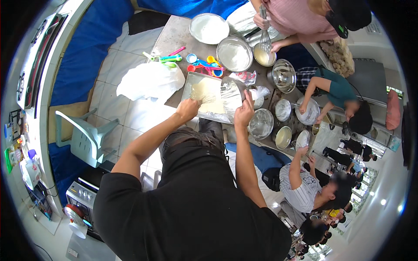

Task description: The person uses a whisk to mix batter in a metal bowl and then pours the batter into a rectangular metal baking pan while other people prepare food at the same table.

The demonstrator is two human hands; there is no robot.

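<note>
Left hand (188, 108) is closed around a small brush (204, 99), bristles pointing toward 3 o'clock and lying on the parchment sheet (208, 92) inside the baking tray (188, 87). Tray sits at the near edge of the table (174, 32), about 12 o'clock from the person's chest. Right hand (244, 112) is just at 3 o'clock of the tray, fingers (249, 96) pinched on the right end of the liner, where it lifts off the tray. A metal bowl (261, 123) sits right below that hand, at its 4 o'clock. Coloured measuring spoons (204, 64) lie at 12 o'clock of the tray; a white plastic bag (150, 80) at its 9 o'clock. At 1 o'clock, another person's hand works a whisk (264, 37) in a small bowl (264, 56).
</note>
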